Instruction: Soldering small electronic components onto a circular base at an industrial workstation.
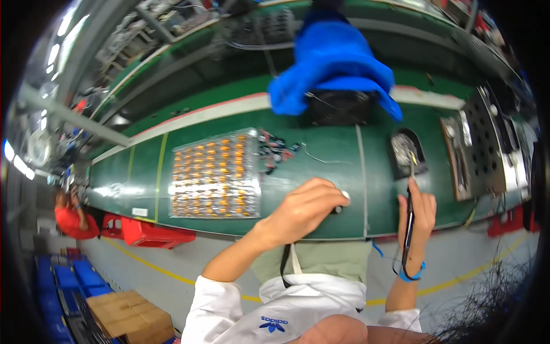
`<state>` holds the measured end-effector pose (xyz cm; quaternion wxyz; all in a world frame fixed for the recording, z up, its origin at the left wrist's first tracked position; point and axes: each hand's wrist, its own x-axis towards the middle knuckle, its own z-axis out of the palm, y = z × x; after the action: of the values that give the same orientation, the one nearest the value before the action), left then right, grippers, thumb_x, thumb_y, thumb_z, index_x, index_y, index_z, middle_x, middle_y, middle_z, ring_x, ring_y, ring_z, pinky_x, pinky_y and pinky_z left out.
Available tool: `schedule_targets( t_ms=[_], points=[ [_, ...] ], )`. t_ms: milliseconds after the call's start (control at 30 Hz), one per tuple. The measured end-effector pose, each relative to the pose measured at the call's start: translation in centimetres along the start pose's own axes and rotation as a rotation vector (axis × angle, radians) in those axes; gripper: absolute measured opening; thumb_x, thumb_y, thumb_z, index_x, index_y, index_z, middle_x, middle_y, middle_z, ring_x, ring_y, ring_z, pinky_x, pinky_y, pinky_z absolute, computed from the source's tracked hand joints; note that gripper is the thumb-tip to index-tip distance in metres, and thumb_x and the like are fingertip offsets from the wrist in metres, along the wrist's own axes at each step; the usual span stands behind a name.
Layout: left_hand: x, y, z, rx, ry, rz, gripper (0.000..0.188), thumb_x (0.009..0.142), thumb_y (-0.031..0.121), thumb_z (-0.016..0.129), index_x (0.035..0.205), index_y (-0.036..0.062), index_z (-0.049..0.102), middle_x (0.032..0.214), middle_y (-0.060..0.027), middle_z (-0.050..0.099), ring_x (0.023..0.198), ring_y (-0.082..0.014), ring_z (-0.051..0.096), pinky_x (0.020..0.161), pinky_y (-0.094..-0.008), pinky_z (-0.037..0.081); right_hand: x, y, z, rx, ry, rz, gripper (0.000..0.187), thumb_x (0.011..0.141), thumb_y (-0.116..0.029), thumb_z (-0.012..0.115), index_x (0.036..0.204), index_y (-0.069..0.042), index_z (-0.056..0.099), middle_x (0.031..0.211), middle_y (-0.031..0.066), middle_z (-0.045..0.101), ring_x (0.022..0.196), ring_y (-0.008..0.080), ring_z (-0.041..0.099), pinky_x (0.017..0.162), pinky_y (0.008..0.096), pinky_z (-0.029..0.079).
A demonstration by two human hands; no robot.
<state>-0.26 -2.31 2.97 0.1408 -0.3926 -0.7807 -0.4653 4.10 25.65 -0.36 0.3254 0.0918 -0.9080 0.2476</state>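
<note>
My left hand (303,209) is closed over the green bench (309,229), its fingertips pinching a small round white-and-black part (344,200). Farther right, my right hand (423,215) is wrapped round a slim black pen-like tool (408,223) with a thin, brass-coloured tip. That tip points into a dark oval container (423,153) of small silvery pieces; whether it touches them I cannot tell. Left of my left hand lies a clear plastic tray (256,200) with rows of orange-and-silver parts. Beside it are loose small black and red parts (275,152) and a thin wire (323,160).
A blue cloth (338,57) hangs over a dark object (338,109) at the bench's far edge. On the right stands a metal box with round holes (478,137). Red stools (152,232) sit under the bench; a person in red (77,221) is far left.
</note>
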Motion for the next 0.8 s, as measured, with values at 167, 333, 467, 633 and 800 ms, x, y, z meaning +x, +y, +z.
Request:
schedule_targets(
  t_ms=[167, 333, 467, 633, 800],
  points=[
    [0.4, -0.3, -8.0, 0.218, 0.11, -0.189, 0.024, 0.081, -0.008, 0.078, 0.103, -0.0008, 0.074, 0.099, -0.0117, 0.076, 0.091, -0.0239, 0.073, 0.085, -0.0343, 0.059, -1.5, -0.1, 0.5, 0.237, 0.031, 0.076, 0.042, 0.098, 0.0, 0.065, 0.139, 0.006, 0.059, 0.089, 0.0138, 0.067, 0.078, 0.0226, 0.061, 0.075, 0.0356, 0.052],
    [3.1, -9.0, -15.5, 0.308, 0.272, -0.387, 0.019, 0.088, 0.0, 0.077, 0.108, -0.0019, 0.075, 0.098, -0.0111, 0.077, 0.09, -0.0181, 0.075, 0.082, -0.0303, 0.06, -0.7, -2.8, 2.0, 0.529, 0.093, -0.035, 0.041, 0.101, -0.001, 0.061, 0.142, 0.006, 0.055, 0.088, 0.0149, 0.071, 0.081, 0.0222, 0.068, 0.081, 0.0348, 0.054],
    [3.8, -17.7, -22.0, 0.528, 0.248, -0.491, 0.026, 0.095, 0.004, 0.068, 0.12, 0.0011, 0.074, 0.111, -0.0166, 0.077, 0.103, -0.0264, 0.076, 0.093, -0.0357, 0.059, -0.8, -4.0, 3.9, 0.572, 0.078, -0.062, 0.04, 0.099, -0.001, 0.062, 0.138, 0.006, 0.057, 0.088, 0.0163, 0.072, 0.079, 0.0248, 0.069, 0.079, 0.0364, 0.055],
    [-1.9, -25.6, -29.0, 1.097, -0.036, -0.618, 0.037, 0.088, -0.001, 0.057, 0.118, 0.0069, 0.077, 0.119, -0.0199, 0.073, 0.112, -0.0377, 0.069, 0.098, -0.047, 0.056, -0.4, -4.3, 4.3, 0.546, 0.067, -0.017, 0.041, 0.098, 0.001, 0.063, 0.138, 0.005, 0.058, 0.089, 0.0155, 0.074, 0.08, 0.0271, 0.07, 0.079, 0.037, 0.056],
    [-3.0, -24.8, -29.6, 1.16, -0.037, -0.652, 0.026, 0.09, 0.002, 0.06, 0.109, 0.0055, 0.077, 0.11, -0.0195, 0.073, 0.098, -0.0389, 0.071, 0.088, -0.0484, 0.056, -0.8, -4.2, 4.1, 0.529, 0.08, -0.057, 0.038, 0.098, 0.001, 0.064, 0.135, 0.007, 0.058, 0.084, 0.0149, 0.074, 0.077, 0.0281, 0.071, 0.08, 0.0376, 0.057]
  ],
)
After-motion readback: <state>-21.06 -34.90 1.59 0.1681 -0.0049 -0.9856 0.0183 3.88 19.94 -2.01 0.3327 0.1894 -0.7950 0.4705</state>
